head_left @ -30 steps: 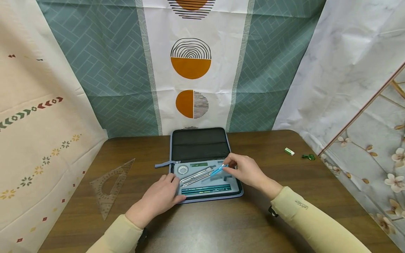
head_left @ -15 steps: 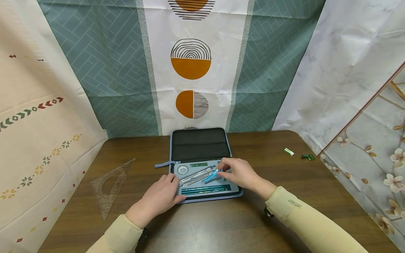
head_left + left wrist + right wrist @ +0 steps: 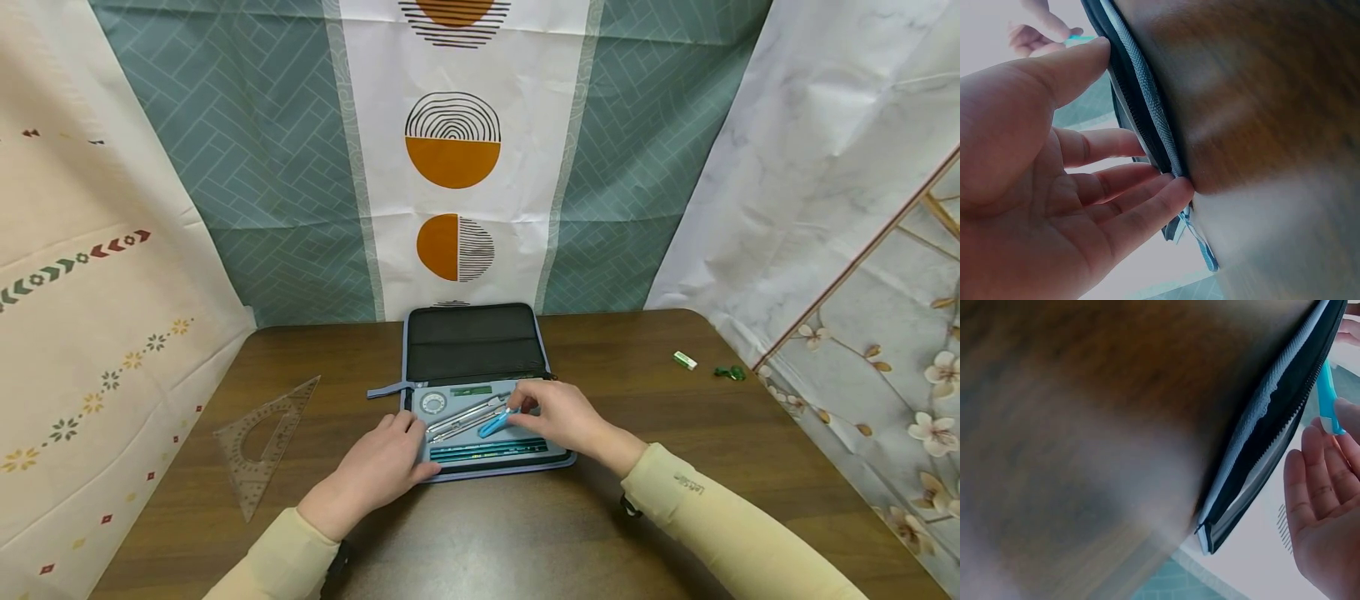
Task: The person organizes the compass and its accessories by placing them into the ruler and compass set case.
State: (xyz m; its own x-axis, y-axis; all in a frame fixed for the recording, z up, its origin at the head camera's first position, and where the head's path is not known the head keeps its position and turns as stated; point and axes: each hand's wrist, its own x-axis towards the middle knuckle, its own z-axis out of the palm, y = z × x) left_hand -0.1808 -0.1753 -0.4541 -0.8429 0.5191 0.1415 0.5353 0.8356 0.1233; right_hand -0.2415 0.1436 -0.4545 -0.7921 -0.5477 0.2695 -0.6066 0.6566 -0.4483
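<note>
Fingers (image 3: 1314,456) of the right hand (image 3: 558,410): drawn together in a pinch on the blue tool (image 3: 1327,394), near its white end
Fingers of the left hand (image 3: 382,454): nearly straight, apart from the thumb, tips resting along the left side of the zip case (image 3: 472,358), thumb at its front edge
Blue tool: over the grey tray (image 3: 455,402) of the open zip case, between the metal compasses (image 3: 465,412) and the pencils (image 3: 487,451), free end slanting towards the left hand; whether it touches the tray, cannot tell
Heft and feel: looks light and stiff, likely smooth plastic that could turn in a loose pinch; probably not fragile
Where to hold: by the sides near the white end, as now, leaving the blue length free; a firm thumb should be enough
Zip case: seems soft at the edge and light enough to slide, so the front left corner is a sensible place to steady it
Also in the tray: a white disc (image 3: 432,403) and a small green strip (image 3: 471,390)
Worktop (image 3: 615,358): set square (image 3: 251,479) to the left of the zip case, eraser (image 3: 685,360) and a green item (image 3: 730,373) well apart to the right
</note>
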